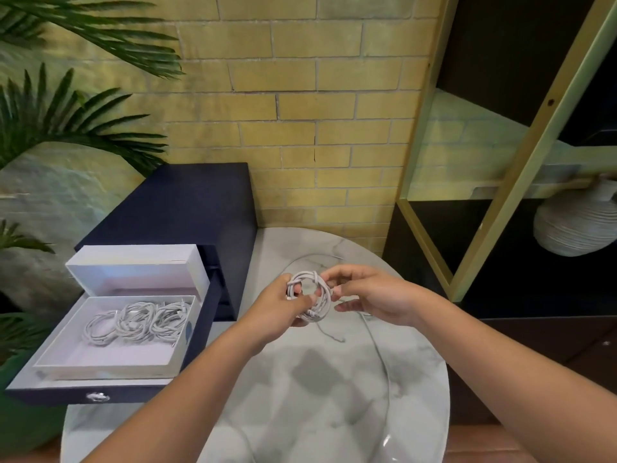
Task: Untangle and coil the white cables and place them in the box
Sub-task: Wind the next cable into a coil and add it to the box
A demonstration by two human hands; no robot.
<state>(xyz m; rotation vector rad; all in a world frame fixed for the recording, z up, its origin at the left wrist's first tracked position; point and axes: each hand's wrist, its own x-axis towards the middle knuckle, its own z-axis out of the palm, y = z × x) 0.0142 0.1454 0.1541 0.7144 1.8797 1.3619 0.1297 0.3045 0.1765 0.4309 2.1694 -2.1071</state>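
My left hand [278, 307] grips a round coil of white cable [314, 292] above the marble table, thumb across its lower side. My right hand [374, 295] pinches the same cable at the coil's right edge; a loose tail of it hangs down to the table [329, 332]. Another white cable [380, 349] lies uncoiled across the table top, curving toward the near edge. The white box [110, 360] stands open in the pulled-out drawer at the left and holds three coiled white cables [137, 322].
A dark blue drawer cabinet [187, 202] with its drawer [50, 392] pulled out stands left of the round marble table [300, 396]. Palm leaves [66, 121] hang at the left. A shelf frame [500, 162] with a ribbed vase [574, 225] stands at the right, brick wall behind.
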